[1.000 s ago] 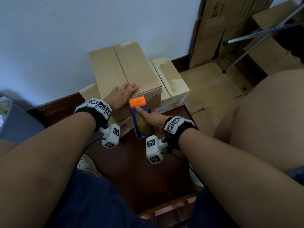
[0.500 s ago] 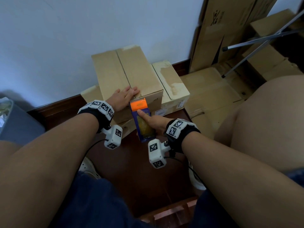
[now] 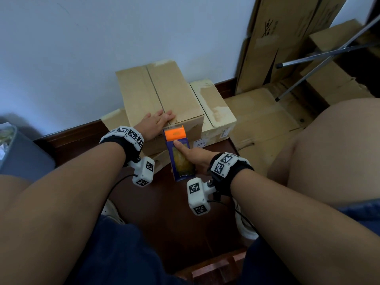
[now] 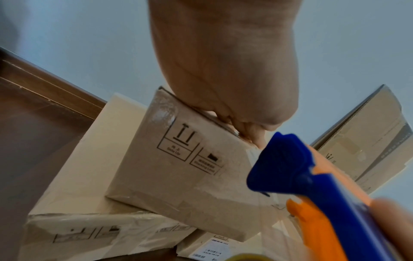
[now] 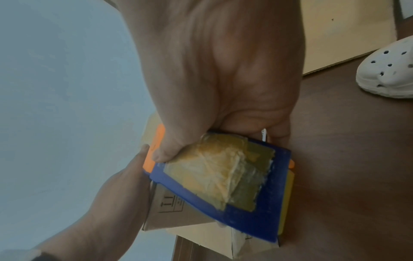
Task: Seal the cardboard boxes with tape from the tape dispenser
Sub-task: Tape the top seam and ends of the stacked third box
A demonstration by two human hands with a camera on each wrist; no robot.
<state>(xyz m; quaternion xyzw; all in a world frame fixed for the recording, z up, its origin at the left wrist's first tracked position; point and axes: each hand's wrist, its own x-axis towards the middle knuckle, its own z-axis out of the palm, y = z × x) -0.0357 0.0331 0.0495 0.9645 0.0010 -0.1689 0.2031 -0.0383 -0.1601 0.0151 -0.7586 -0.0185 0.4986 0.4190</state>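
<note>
**Dispenser at the near edge of the top box**

Around the work we see flattened cardboard sheets (image 3: 265, 118) spread on the floor to the right, taller cardboard panels (image 3: 283, 33) leaning against the wall, and the metal legs of a stand (image 3: 320, 58) crossing above them. A grey bin (image 3: 22, 157) sits at the far left. A white perforated shoe (image 5: 388, 72) rests on the dark wooden floor (image 3: 164, 212).

The top cardboard box (image 3: 158, 95) stands closed, its two flaps meeting along a centre seam; we cannot see what is inside. It lies on a paler, flatter box (image 4: 73, 180), and a lower box (image 3: 213, 112) sits just beside it on the right, also closed.

Our left hand (image 3: 153, 125) lies flat on the top box near its front edge, fingers straight and pressing across the seam. Our right hand (image 3: 196, 159) grips the tape dispenser (image 3: 178, 153), thumb laid along its blue body and fingers wrapped underneath. The dispenser's orange head touches the upper front edge of the top box, right below the left fingertips, where a short strip of clear tape (image 3: 173, 127) shows at the edge.
</note>
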